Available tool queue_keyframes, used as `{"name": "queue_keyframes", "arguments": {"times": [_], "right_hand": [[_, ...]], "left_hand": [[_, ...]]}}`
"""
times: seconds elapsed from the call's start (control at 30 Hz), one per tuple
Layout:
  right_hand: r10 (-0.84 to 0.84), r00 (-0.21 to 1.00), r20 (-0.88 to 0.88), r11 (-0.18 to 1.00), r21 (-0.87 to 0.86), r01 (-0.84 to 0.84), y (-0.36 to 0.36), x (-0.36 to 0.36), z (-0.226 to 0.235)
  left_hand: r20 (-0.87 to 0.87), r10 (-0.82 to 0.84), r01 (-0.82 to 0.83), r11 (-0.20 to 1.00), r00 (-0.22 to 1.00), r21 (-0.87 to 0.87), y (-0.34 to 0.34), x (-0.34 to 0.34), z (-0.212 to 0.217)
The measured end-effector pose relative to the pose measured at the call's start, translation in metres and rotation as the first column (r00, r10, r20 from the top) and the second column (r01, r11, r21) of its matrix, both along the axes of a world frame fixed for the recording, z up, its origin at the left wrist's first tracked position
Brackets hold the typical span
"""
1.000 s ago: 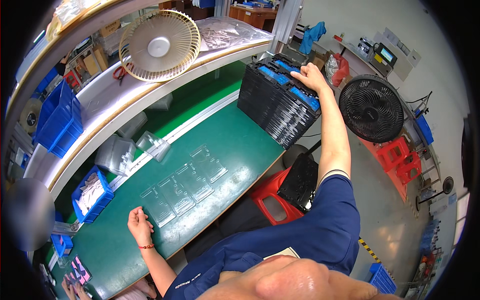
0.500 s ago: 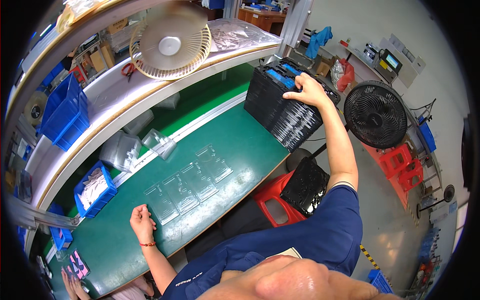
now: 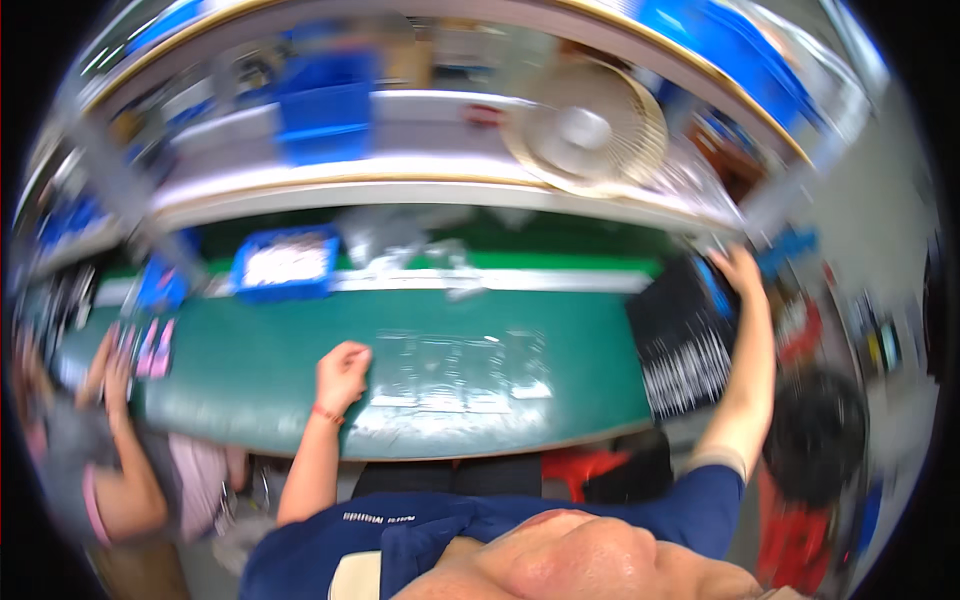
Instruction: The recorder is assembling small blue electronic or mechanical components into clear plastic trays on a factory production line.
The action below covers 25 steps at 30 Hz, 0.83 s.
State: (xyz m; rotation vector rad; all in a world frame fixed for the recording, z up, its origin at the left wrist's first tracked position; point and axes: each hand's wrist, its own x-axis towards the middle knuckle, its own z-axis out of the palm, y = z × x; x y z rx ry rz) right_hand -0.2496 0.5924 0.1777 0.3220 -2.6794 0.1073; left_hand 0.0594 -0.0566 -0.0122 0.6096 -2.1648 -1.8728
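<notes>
My left hand (image 3: 343, 377) rests on the green table with its fingers curled in, and nothing shows in it. Just to its right lie several clear plastic trays (image 3: 455, 372), flat and side by side. At the table's right end stands a tall stack of thin black trays (image 3: 685, 335) with pale edges. My right hand (image 3: 738, 270) is at the top of this stack, beside a blue piece (image 3: 713, 288). Motion blur smears its fingers, so I cannot tell whether they grip anything.
A blue bin of pale pieces (image 3: 288, 264) and clear plastic packs (image 3: 385, 240) line the table's back. Above, a shelf carries a fan (image 3: 583, 128) and a blue crate (image 3: 325, 105). At left, a co-worker's hands (image 3: 112, 365) are near pink pieces (image 3: 155, 348). A red stool (image 3: 580, 468) stands below.
The view has swung left, showing more of the shelf and the co-worker. My right hand is still at the black stack, and my left hand still lies curled beside the clear trays.
</notes>
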Motion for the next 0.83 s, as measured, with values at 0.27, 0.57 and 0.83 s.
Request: {"name": "queue_keyframes", "arguments": {"times": [0.27, 0.57, 0.83], "right_hand": [[0.138, 0.990, -0.032, 0.990, 0.004, -0.138, 0.020, 0.011, 0.001], [0.211, 0.975, 0.075, 0.976, 0.045, -0.214, -0.020, -0.019, 0.000], [0.172, 0.974, 0.150, 0.968, 0.160, -0.195, -0.013, -0.049, -0.017]], "left_hand": [[-0.259, -0.019, -0.045, 0.970, 0.966, -0.240, -0.001, -0.007, -0.025], [-0.255, 0.033, -0.095, 0.967, 0.966, -0.235, 0.004, -0.012, -0.024], [-0.203, 0.031, -0.077, 0.973, 0.979, -0.219, 0.002, -0.008, -0.015]]}}
